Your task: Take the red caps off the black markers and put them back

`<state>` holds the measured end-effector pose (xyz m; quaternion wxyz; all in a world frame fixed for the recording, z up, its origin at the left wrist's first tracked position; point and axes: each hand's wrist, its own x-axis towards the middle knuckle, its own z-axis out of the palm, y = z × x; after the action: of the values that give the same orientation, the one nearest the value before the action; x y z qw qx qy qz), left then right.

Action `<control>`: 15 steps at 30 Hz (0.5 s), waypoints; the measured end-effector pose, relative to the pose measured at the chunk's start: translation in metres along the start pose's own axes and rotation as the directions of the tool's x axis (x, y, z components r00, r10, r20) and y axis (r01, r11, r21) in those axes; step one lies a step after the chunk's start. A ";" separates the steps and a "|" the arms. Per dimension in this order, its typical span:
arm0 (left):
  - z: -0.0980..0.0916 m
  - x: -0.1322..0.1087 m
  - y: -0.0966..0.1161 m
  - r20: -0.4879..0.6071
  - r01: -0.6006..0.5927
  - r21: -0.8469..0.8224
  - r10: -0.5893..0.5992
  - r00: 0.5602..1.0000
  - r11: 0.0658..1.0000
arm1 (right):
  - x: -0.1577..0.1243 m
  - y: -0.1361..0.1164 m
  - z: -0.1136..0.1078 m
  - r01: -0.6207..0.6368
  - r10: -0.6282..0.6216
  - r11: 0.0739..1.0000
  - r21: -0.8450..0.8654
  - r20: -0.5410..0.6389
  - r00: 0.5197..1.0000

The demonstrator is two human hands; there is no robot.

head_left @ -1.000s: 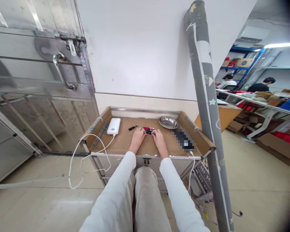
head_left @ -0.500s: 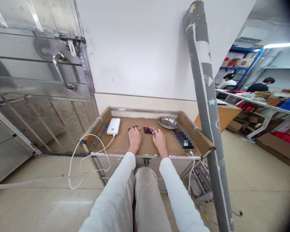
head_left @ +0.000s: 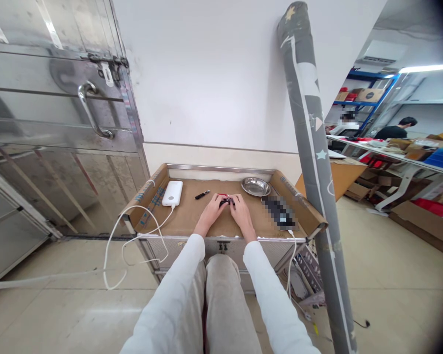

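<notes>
A: Starting at the left, what lies on the cardboard-lined table (head_left: 192, 223)?

B: A white power bank (head_left: 172, 192) sits near the left flap, with a white cable (head_left: 114, 246) that loops off the front edge and down toward the floor. To its right, apart from both hands, a small black pen-like piece (head_left: 202, 194) lies slanted, its far end pointing up and to the right.

A: And the hands?

B: The left hand (head_left: 211, 213) and the right hand (head_left: 239, 214) meet at the middle of the table, fingertips converging on a small cluster of black and red parts (head_left: 226, 200). The cluster lies just beyond the fingertips, between them, with its long axis running left to right across the person's front. Both hands look equally near; neither one clearly leads.

A: Are the fingers pinching it?

B: They are curled in and pressed toward the parts from both sides, and they seem to touch them. Whether either hand actually pinches a part is too small to tell. The black piece on the left is nearer the left hand, well clear of its knuckles.

A: Further right?

B: A shallow metal dish (head_left: 256, 186) sits just beyond the right hand, toward the back. A dark blurred object (head_left: 279, 212) lies near the right flap, and a tall grey roll (head_left: 310, 147) leans against the wall beside the table. People sit at a bench (head_left: 391, 155) in the far room.
</notes>
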<state>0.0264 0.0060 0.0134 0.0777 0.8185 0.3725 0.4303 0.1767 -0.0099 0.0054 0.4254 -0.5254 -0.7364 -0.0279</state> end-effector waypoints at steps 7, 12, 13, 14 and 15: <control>0.001 0.001 -0.003 -0.176 -0.025 -0.091 0.008 0.984 0.996 | -0.001 0.001 0.001 -0.051 0.042 0.988 0.144 0.063 0.997; 0.001 0.000 -0.003 -0.196 -0.024 -0.128 -0.002 0.981 0.991 | 0.000 0.005 0.004 -0.074 0.058 0.976 0.203 0.086 0.995; 0.000 0.000 -0.002 -0.202 -0.029 -0.124 0.004 0.979 0.992 | 0.000 0.006 0.005 -0.077 0.060 0.975 0.209 0.090 0.994; -0.001 0.000 -0.001 -0.211 -0.035 -0.119 0.009 0.977 0.992 | 0.000 0.007 0.006 -0.081 0.062 0.973 0.215 0.093 0.994; -0.002 0.000 0.000 -0.223 -0.039 -0.114 0.012 0.975 0.993 | 0.000 0.008 0.007 -0.085 0.065 0.972 0.221 0.096 0.993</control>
<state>0.0250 0.0057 0.0148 0.0781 0.7640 0.3423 0.5413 0.1789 -0.0030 -0.0020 0.4501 -0.5021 -0.7324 0.0948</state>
